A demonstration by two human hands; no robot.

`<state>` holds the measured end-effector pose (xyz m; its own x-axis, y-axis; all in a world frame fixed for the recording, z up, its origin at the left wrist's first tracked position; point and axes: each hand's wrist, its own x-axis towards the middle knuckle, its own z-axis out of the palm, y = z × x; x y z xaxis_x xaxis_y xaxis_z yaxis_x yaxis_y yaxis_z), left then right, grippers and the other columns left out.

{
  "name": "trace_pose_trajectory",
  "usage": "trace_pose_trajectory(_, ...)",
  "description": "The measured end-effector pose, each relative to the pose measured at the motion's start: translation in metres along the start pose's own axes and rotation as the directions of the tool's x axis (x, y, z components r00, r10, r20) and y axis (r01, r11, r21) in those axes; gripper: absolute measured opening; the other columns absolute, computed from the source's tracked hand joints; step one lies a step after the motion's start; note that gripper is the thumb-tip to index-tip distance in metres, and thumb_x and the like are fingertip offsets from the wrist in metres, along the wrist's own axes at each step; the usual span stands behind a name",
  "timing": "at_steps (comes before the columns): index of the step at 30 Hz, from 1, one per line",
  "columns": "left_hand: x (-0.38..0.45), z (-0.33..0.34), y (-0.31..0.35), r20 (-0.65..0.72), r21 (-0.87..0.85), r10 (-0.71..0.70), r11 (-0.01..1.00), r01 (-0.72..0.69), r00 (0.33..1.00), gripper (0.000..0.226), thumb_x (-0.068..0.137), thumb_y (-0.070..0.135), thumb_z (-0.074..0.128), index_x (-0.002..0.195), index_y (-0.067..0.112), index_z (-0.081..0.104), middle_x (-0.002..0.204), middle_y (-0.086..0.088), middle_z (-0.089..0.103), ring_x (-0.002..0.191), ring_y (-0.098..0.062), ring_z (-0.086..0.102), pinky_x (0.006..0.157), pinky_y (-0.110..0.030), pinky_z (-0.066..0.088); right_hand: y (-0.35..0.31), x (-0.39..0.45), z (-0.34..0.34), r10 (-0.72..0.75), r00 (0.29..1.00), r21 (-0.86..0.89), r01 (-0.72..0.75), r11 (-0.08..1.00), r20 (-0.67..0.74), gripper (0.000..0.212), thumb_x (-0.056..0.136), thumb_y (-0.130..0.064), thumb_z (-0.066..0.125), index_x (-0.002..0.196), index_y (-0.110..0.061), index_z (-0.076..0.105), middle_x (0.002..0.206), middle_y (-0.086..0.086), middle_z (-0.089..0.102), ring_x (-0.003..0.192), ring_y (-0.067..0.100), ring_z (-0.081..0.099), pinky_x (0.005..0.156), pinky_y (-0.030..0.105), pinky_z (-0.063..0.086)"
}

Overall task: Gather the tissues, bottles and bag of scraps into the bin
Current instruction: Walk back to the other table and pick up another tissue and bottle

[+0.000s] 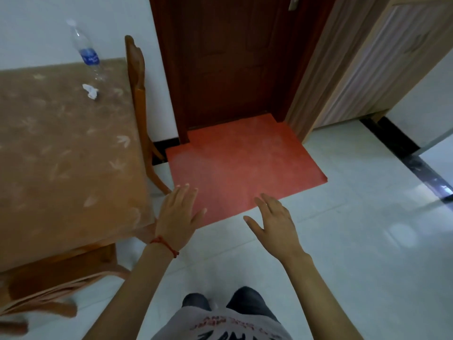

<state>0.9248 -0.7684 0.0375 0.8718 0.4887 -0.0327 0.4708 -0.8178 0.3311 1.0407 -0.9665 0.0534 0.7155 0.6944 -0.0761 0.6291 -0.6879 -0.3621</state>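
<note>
Both hands are held out in front of the body, palms down, fingers straight and spread, holding nothing. The left hand hovers just past the near right corner of the table, with a red string bracelet round its wrist. The right hand hangs level with it, a little to its right, the 2 hands apart and not touching. Under and beyond the fingertips of both lies a red mat on the pale tiled floor, running up to a dark wooden door.

Well away from the left hand, forward and to its left, the task's things sit near the far right edge of the table: 1 clear plastic bottle with a blue label, standing and blurred, and just nearer than it a crumpled white tissue lying on the brown leaf-patterned tablecloth. Bottle and tissue are close together but whether they touch cannot be told.

Between the table edge and the door, forward of the left hand, a wooden chair stands with its back toward the wall. Another wooden chair is tucked at the table's near side, back and left of the left wrist. Below the forearms show a grey printed shirt and dark trousers.
</note>
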Motion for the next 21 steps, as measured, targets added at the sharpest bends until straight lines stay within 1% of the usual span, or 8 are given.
trace_pose_trajectory(3,0.034,-0.005,-0.002,0.009,-0.003,-0.021,1.000,0.021,1.000,0.078,0.091,0.059,0.010,0.119,0.002,0.056,0.122,-0.021,0.059,0.116,-0.041,0.053,0.090,-0.051,0.047,0.005,0.039,-0.004,-0.027,1.000,-0.005,0.027,1.000,0.016,0.070,0.084,-0.059,0.026,0.131,-0.011,0.047,0.141,0.010,0.044,0.129,0.028,0.041,0.106,0.041,0.031)
trace_pose_trajectory(5,0.060,-0.005,-0.004,0.004,-0.007,-0.032,0.999,0.032,0.999,0.080,0.090,0.059,0.008,0.120,0.002,0.055,0.122,-0.022,0.058,0.117,-0.041,0.052,0.093,-0.051,0.046,0.010,0.070,-0.008,-0.036,0.999,-0.007,0.036,0.999,0.030,0.076,0.082,-0.061,0.020,0.134,-0.011,0.044,0.145,0.009,0.039,0.133,0.027,0.035,0.109,0.040,0.025)
trace_pose_trajectory(10,0.136,0.003,-0.010,-0.010,-0.023,-0.088,0.996,0.088,0.996,0.082,0.090,0.061,0.009,0.120,0.000,0.055,0.123,-0.025,0.057,0.118,-0.042,0.050,0.095,-0.052,0.043,0.029,0.159,-0.017,-0.082,0.995,-0.001,0.082,0.997,0.049,0.085,0.077,-0.065,0.012,0.139,-0.012,0.036,0.150,0.006,0.031,0.138,0.024,0.027,0.112,0.040,0.019)
trace_pose_trajectory(12,0.166,0.002,-0.009,-0.016,-0.023,-0.112,0.993,0.112,0.994,0.084,0.089,0.062,0.008,0.121,0.000,0.055,0.124,-0.025,0.056,0.119,-0.043,0.049,0.096,-0.053,0.041,0.036,0.194,-0.026,-0.113,0.991,-0.007,0.114,0.993,0.074,0.075,0.084,-0.063,0.021,0.141,-0.015,0.032,0.151,0.004,0.027,0.139,0.022,0.023,0.113,0.038,0.015)
trace_pose_trajectory(14,0.195,-0.003,-0.007,-0.027,-0.029,-0.141,0.990,0.140,0.990,0.085,0.088,0.063,0.007,0.122,0.000,0.054,0.126,-0.025,0.055,0.121,-0.043,0.048,0.097,-0.053,0.040,0.043,0.228,-0.037,-0.139,0.985,-0.012,0.141,0.990,0.104,0.066,0.090,-0.056,0.031,0.142,-0.015,0.029,0.152,0.003,0.025,0.139,0.021,0.021,0.113,0.037,0.014)
trace_pose_trajectory(17,0.236,-0.009,-0.006,-0.032,-0.027,-0.175,0.984,0.174,0.984,0.084,0.089,0.063,0.008,0.122,0.000,0.054,0.126,-0.025,0.054,0.120,-0.043,0.048,0.097,-0.053,0.040,0.052,0.277,-0.053,-0.164,0.981,-0.011,0.166,0.986,0.101,0.075,0.084,-0.063,0.020,0.141,-0.015,0.030,0.152,0.003,0.026,0.139,0.021,0.024,0.113,0.037,0.016)
trace_pose_trajectory(20,0.274,-0.014,-0.009,-0.034,-0.018,-0.195,0.981,0.195,0.980,0.082,0.089,0.062,0.009,0.122,0.001,0.053,0.127,-0.024,0.054,0.120,-0.042,0.049,0.098,-0.052,0.040,0.057,0.326,-0.059,-0.178,0.977,-0.009,0.180,0.984,0.118,0.064,0.091,-0.055,0.035,0.142,-0.017,0.029,0.153,0.002,0.024,0.139,0.021,0.022,0.113,0.037,0.015)
trace_pose_trajectory(21,0.286,-0.016,-0.011,-0.045,-0.018,-0.203,0.979,0.202,0.978,0.081,0.089,0.062,0.010,0.123,0.002,0.052,0.128,-0.024,0.053,0.120,-0.042,0.048,0.099,-0.051,0.040,0.057,0.342,-0.060,-0.181,0.976,-0.010,0.183,0.983,0.123,0.063,0.092,-0.054,0.036,0.142,-0.018,0.029,0.153,0.001,0.023,0.140,0.021,0.021,0.113,0.037,0.015)
